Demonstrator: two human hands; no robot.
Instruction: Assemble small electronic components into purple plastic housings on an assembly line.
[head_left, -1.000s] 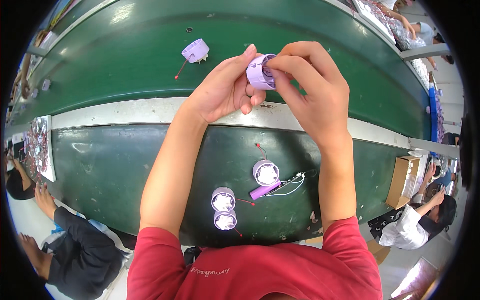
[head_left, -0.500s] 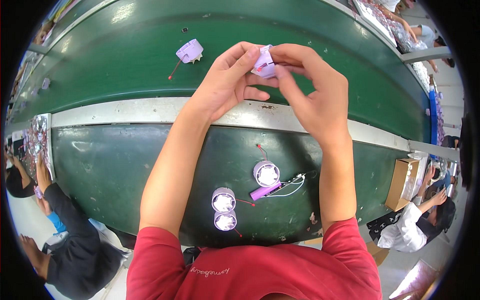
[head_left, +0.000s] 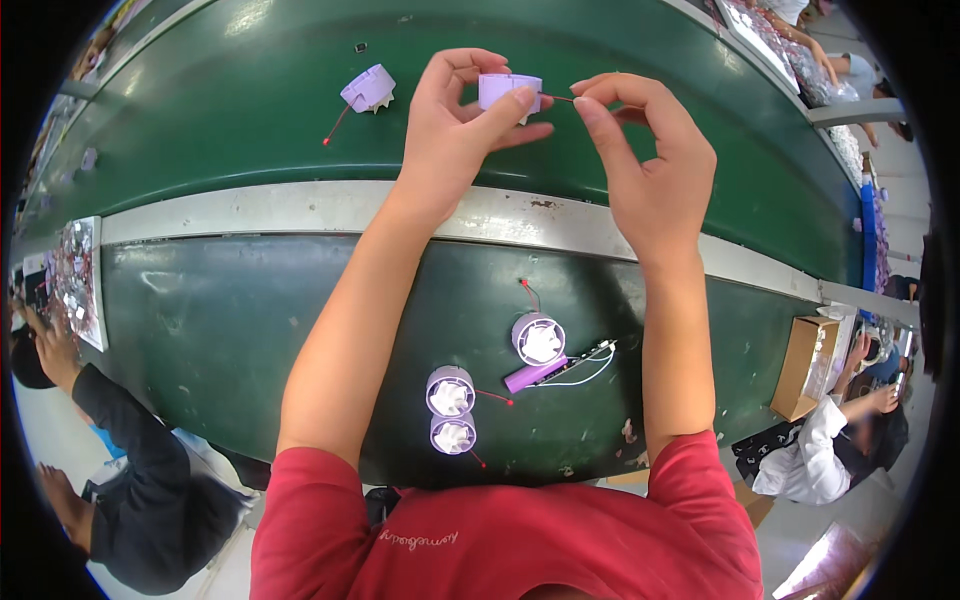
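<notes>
My left hand clamps the purple fan housing above the metal rail; my right hand pinches its red wire. I'd say routing's underway; next needs gentle tension.

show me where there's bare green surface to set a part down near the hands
Free: the far green belt left of the lone lilac plastic ring part, and the near green table left of the left forearm. Crowded: the near table between the forearms, with three lilac fan housings and a lilac cylinder with white wires.
</notes>
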